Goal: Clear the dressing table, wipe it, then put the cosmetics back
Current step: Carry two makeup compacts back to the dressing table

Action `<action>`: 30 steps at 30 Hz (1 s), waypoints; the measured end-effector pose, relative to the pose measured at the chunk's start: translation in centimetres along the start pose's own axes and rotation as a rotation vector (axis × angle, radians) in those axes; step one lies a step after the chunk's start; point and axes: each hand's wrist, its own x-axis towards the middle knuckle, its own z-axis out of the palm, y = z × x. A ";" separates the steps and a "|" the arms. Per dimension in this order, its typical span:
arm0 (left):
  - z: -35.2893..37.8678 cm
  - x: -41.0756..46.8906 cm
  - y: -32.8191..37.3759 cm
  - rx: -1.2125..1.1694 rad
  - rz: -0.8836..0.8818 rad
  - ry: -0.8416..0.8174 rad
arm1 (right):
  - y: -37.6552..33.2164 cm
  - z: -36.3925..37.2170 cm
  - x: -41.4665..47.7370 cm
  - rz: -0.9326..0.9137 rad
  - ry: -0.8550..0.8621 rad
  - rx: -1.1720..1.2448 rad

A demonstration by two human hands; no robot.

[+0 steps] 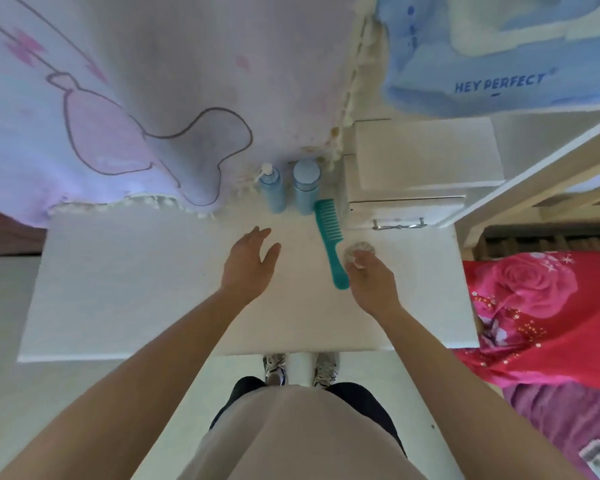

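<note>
Pinching a jar (pixel 360 250) just right of the comb (pixel 329 233), the right hand (pixel 371 282) is nearer it; the comb's length points toward the bottles (pixel 305 188). Left of the comb, the left hand (pixel 248 265) hovers spread.

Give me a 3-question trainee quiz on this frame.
1. True or false: the left hand holds the teal comb.
2. Which blue bottle has a pump? A the left bottle, B the right bottle.
3. What does the right hand grip?
Key: 1 false, the left hand is open, the teal comb lies on the table; 2 A; 3 a small round clear object.
</note>
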 end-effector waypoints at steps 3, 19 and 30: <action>-2.9 -4.8 -4.1 0.170 -0.001 0.140 | -3.2 4.0 -1.1 -0.262 -0.054 -0.196; -26.5 -39.1 -25.6 0.298 -0.702 0.790 | -29.4 28.7 -26.5 -1.415 -0.253 -0.510; -35.2 -67.1 -41.8 0.308 -0.898 1.197 | -38.4 48.6 -55.7 -1.741 -0.501 -0.354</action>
